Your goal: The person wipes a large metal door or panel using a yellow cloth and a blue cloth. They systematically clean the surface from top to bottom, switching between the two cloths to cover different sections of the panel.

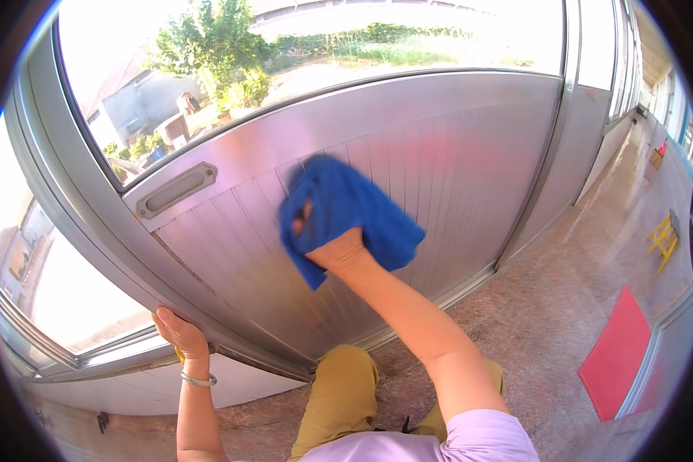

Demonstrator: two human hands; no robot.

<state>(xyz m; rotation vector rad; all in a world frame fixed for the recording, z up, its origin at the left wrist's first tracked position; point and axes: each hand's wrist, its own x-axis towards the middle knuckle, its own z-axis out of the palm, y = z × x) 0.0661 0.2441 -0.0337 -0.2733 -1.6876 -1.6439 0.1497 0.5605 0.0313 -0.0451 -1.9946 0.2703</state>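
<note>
My right hand (335, 248) grips a blue cloth (346, 202) against the ribbed metal lower panel of a sliding door (462, 167). The cloth is spread over the ribs and looks slightly blurred; it hides most of my fingers. To the left of the cloth is a recessed door pull (177, 190), set at a slant in the frame. My left hand (179, 332) rests on the upright metal frame (110, 242) at the lower left, with a bangle on the wrist. Something yellow shows behind that hand, too hidden to name.
Glass (346, 46) fills the door above the panel, with shrubs outside. The door's bottom track (468, 294) runs along the reddish floor (531, 329). At the right are a red panel (618, 358) and a yellow step stool (664, 239). My bent knee (346, 381) is close to the door.
</note>
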